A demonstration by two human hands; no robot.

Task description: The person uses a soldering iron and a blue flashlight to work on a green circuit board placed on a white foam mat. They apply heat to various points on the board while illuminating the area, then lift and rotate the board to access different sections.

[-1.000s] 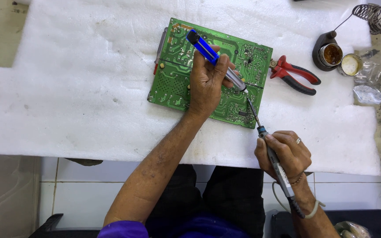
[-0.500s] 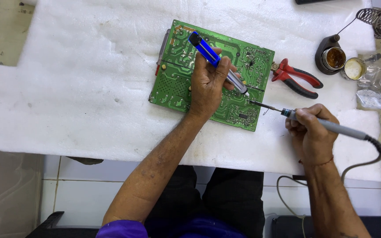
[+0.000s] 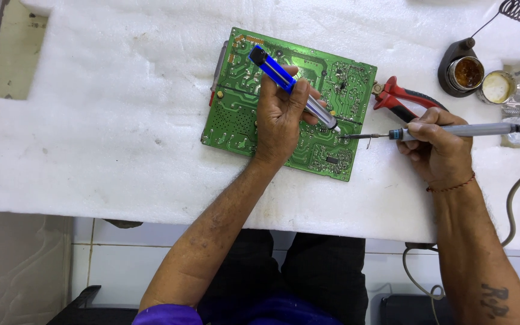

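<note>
Left hand (image 3: 281, 117) fingers stay clamped on the blue desoldering pump (image 3: 290, 85), its tip on the green circuit board (image 3: 242, 108) lying on the white-padded counter (image 3: 91, 120). Right hand (image 3: 437, 147) fingers grip the soldering iron (image 3: 452, 130), now level, its tip reaching the board's right edge; red pliers (image 3: 401, 99) lie just beside.
</note>
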